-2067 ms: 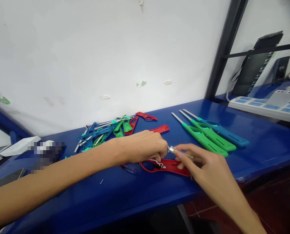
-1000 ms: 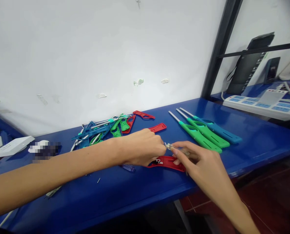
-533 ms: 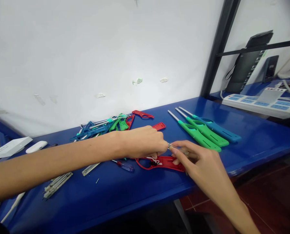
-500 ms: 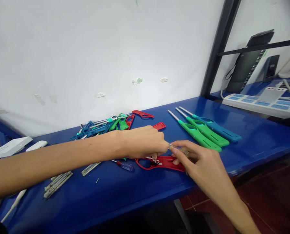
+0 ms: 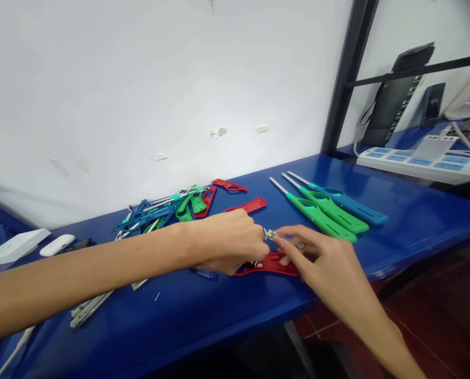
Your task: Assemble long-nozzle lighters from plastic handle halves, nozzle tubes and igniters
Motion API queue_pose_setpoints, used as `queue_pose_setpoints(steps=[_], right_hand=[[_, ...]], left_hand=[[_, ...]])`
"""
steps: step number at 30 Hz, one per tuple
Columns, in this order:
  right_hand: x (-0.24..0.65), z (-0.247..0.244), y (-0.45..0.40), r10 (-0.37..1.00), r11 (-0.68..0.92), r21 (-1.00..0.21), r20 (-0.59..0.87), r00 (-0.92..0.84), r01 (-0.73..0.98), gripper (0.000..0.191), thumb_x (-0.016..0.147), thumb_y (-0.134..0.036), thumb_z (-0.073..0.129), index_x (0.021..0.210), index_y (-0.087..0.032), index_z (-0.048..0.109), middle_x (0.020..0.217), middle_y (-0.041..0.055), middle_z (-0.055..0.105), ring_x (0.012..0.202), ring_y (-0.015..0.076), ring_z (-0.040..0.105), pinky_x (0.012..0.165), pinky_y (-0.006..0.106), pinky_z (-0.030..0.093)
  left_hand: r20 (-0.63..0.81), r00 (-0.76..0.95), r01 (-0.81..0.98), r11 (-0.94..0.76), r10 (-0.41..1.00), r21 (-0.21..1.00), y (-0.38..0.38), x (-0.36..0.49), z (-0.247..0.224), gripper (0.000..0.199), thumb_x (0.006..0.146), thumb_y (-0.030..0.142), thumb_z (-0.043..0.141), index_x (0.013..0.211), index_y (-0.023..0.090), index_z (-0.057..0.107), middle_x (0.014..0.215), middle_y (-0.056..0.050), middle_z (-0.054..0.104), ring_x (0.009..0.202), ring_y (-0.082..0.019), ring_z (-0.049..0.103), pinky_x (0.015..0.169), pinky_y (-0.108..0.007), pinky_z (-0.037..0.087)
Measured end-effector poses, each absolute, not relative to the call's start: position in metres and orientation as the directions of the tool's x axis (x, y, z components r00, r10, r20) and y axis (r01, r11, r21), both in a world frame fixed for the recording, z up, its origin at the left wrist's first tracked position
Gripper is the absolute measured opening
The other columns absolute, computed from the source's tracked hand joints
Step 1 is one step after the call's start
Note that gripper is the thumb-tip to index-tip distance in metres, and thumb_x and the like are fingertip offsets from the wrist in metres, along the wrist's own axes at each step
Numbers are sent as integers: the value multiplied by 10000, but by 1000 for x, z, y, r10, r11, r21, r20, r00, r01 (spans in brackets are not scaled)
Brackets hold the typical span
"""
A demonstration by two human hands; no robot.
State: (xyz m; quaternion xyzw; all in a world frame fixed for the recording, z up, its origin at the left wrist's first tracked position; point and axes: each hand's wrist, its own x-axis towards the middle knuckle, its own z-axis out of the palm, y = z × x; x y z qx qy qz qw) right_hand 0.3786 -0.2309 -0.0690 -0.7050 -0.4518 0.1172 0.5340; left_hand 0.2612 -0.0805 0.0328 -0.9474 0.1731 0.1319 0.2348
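Observation:
My right hand (image 5: 323,255) pinches a slim, see-through lighter fuel tank (image 5: 297,242) between thumb and fingers, its pale fitting pointing left. My left hand (image 5: 237,239) is closed, knuckles up, right beside that fitting; what its fingers hold is hidden. Below both hands lies a red lighter half-shell (image 5: 276,265) on the blue table, a small dark-and-white part inside it, its left end covered by my left hand. Another red half-shell (image 5: 252,205) rests just behind my left hand. Partly under my left forearm is a screwdriver (image 5: 203,273) with a clear bluish handle.
Three whole lighters, such as a green one (image 5: 317,218), lie to the right. At the back left is a heap of blue, green and red lighter parts (image 5: 156,213). Several fuel tanks (image 5: 87,311) and a small pin (image 5: 157,296) lie nearer. A power strip (image 5: 420,160) stands far right.
My left hand has drawn slightly left and down from the tank, so its pale fitting now shows between the hands. My right hand keeps its hold. The view has shifted slightly.

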Motion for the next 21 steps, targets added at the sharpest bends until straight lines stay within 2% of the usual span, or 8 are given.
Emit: queue_pose_setpoints(steps=[2, 5, 9, 12, 18, 21], right_hand=[[379, -70, -231, 759, -21, -858, 320, 567, 513, 216, 974, -451, 662, 1010, -272, 779, 711, -16, 786, 682, 202, 783, 619, 258, 583], [379, -70, -231, 759, -17, -855, 326, 564, 518, 215, 977, -443, 656, 1004, -269, 780, 700, -13, 779, 664, 205, 781, 604, 259, 584], [379, -71, -231, 761, -15, -857, 324, 562, 515, 216, 983, -449, 645, 1000, -276, 773, 686, -20, 770, 640, 198, 778, 592, 247, 587], [379, -72, -231, 759, -17, -854, 328, 563, 520, 210, 983, -443, 645, 1024, -279, 771, 681, -21, 773, 660, 207, 784, 620, 258, 594], [380, -70, -231, 770, -8, -833, 347, 535, 553, 263, 996, -469, 615, 997, -263, 780, 691, -4, 765, 649, 213, 769, 604, 275, 590], [380, -70, -230, 768, -1, -822, 364, 527, 569, 289, 999, -484, 603, 1008, -258, 784, 689, -1, 761, 643, 215, 764, 618, 286, 599]], left_hand=[[-338, 911, -362, -849, -235, -384, -80, 261, 33, 157, 806, 101, 703, 672, 175, 667, 702, -47, 697, 453, -141, 475, 446, -353, 188], [-277, 940, -285, -907, -200, -309, -77, 263, 33, 200, 840, 148, 660, 642, 179, 656, 667, -61, 690, 487, -162, 505, 459, -339, 210], [-217, 965, -196, -958, -150, -207, -72, 264, 32, 209, 799, 173, 660, 591, 187, 643, 571, -48, 652, 494, -169, 507, 479, -316, 252], [-200, 971, -163, -971, -128, -172, -71, 262, 30, 187, 785, 152, 643, 604, 189, 670, 595, -49, 680, 507, -169, 533, 492, -310, 268], [-130, 990, -86, -975, -60, -205, -78, 252, 23, 261, 805, 115, 612, 553, 180, 590, 592, -54, 666, 474, -166, 538, 462, -329, 183], [-101, 995, -35, -976, -13, -216, -81, 245, 17, 247, 838, 112, 600, 601, 173, 620, 645, -53, 678, 489, -167, 555, 464, -330, 161]])
